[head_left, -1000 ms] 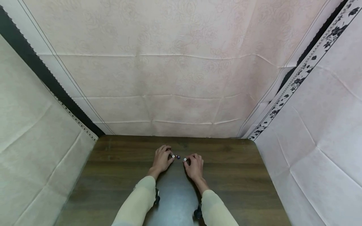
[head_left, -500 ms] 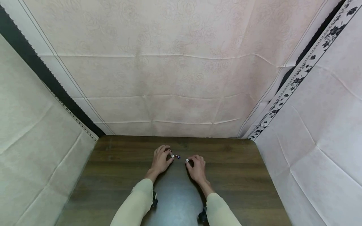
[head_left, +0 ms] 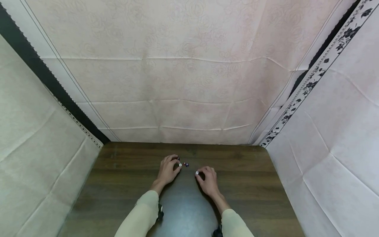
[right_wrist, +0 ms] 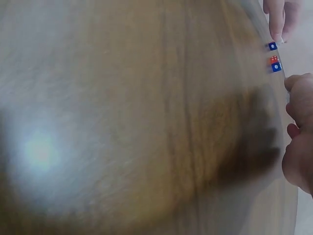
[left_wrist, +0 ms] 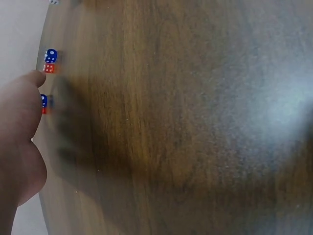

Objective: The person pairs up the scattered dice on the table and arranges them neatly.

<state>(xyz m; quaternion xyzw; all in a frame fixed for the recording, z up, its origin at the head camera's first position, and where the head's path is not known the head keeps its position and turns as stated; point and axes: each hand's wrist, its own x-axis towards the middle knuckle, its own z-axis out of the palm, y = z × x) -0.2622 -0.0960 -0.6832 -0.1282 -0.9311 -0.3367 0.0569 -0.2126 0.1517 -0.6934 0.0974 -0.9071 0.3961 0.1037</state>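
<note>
White die [head_left: 197, 172] | pinched at tip of right hand [head_left: 209, 181] | left hand [head_left: 167, 170] pinches second white die [head_left: 180, 165]

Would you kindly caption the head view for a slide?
Left hand with a white die, right hand with another white die, red die and blue die between them, on a wooden table.

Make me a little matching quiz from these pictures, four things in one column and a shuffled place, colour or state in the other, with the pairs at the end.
1. right hand
2. red and blue dice
3. sleeves
4. table

A. pale cream
B. brown with wood grain
C. pinching a white die
D. close together, between the right hand and the left hand

Pairs: 1-C; 2-D; 3-A; 4-B
</note>
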